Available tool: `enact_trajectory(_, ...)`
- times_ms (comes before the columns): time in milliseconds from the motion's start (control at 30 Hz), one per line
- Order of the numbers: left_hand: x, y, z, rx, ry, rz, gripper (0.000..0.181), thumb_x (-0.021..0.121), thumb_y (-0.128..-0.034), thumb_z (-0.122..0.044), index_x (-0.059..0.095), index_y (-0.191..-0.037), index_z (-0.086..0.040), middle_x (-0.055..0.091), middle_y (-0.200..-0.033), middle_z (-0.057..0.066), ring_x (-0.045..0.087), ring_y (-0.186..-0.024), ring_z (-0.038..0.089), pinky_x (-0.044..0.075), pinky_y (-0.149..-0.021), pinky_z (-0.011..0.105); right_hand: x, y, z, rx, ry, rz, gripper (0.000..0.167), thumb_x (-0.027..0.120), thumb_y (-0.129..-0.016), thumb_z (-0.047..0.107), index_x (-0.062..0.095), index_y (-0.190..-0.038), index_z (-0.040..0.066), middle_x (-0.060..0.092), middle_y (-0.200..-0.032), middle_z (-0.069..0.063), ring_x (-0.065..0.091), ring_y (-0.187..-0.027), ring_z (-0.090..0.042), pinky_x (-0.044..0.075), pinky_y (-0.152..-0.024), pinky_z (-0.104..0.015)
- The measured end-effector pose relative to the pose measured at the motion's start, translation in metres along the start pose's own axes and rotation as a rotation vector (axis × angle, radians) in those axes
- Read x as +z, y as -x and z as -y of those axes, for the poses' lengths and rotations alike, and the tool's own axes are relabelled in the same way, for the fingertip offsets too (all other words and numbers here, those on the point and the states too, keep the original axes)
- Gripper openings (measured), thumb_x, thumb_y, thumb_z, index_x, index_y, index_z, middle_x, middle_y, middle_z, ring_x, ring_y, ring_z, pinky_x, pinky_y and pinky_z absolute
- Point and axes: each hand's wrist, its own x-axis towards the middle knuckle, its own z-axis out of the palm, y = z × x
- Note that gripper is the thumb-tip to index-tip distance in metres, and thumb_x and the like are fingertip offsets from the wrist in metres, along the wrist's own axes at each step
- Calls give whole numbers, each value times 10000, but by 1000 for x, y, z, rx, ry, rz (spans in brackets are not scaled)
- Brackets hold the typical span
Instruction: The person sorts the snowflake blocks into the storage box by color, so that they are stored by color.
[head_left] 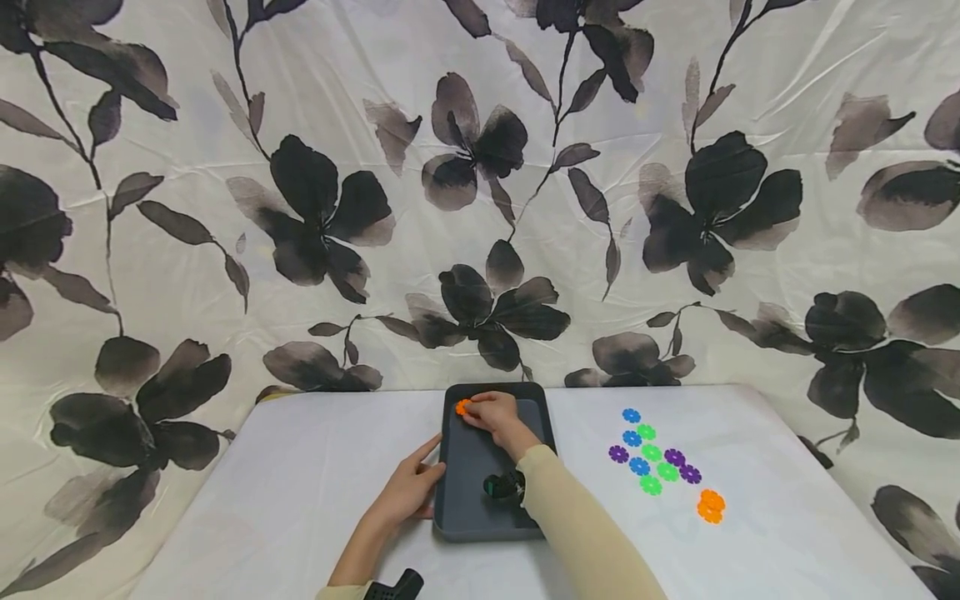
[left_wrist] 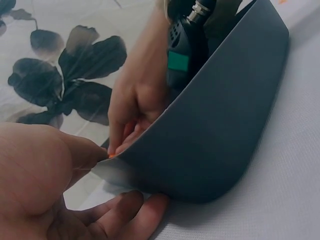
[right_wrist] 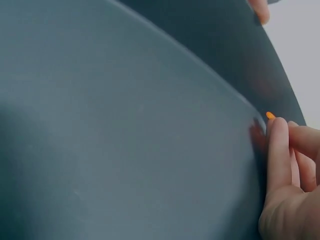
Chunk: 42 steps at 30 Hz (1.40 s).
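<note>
A dark grey tray point(head_left: 465, 533) lies lengthwise on the white table. Inside its far left corner the right hand point(head_left: 497, 417) pinches an orange flower-shaped piece point(head_left: 462, 407); the same piece point(right_wrist: 270, 115) shows as a small sliver at the fingertips of the right hand point(right_wrist: 292, 175) in the right wrist view. The left hand point(head_left: 405, 490) holds the tray's left side, thumb at the rim and the other fingers low outside. In the left wrist view, the left hand point(left_wrist: 60, 185) grips the edge of the tray wall point(left_wrist: 210, 125), with the right hand point(left_wrist: 140, 95) beyond it.
Right of the tray lie several flower-shaped pieces on the table point(head_left: 300, 467): blue point(head_left: 632, 415), green point(head_left: 651, 485), purple point(head_left: 618, 454) and, nearer the front, overlapping orange ones point(head_left: 711, 506). A floral cloth point(head_left: 600, 275) hangs behind the table.
</note>
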Motion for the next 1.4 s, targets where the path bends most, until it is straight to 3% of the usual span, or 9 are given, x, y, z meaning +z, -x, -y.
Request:
enact_trajectory(333, -3, 0, 2, 4, 6, 6, 551, 552, -996, -206, 367, -1515, -224, 472, -953, 132, 464, -765, 212, 567, -518, 379, 11, -1, -4, -33, 92, -87, 170, 731, -812, -73, 688, -976, -72, 670, -903, -200, 678, -605, -165, 576, -591, -268)
enact_trajectory(533, -3, 0, 5, 39, 0, 28, 553, 548, -1000, -239, 358, -1519, -236, 477, -965, 138, 467, -734, 205, 564, -510, 376, 13, -7, -9, -45, 168, -138, 103, 745, -803, -59, 711, -897, -39, 682, -789, -162, 648, -521, -136, 564, -526, -261)
enact_trajectory(733, -2, -1, 6, 42, 11, 44, 552, 541, -1005, -232, 350, -1523, -233, 493, -1005, 157, 524, -807, 222, 570, -525, 369, 12, -7, -9, -63, 199, -144, 88, 752, -805, -34, 716, -885, -32, 675, -747, -154, 646, -506, -138, 562, -516, -265)
enact_trajectory(1400, -4, 2, 5, 25, 9, 22, 549, 537, -1004, -213, 354, -1521, -220, 490, -1005, 152, 512, -839, 226, 576, -541, 370, 15, -4, -7, -64, 211, -128, 78, 746, -818, -18, 711, -884, -36, 674, -709, -149, 647, -503, -146, 562, -508, -273)
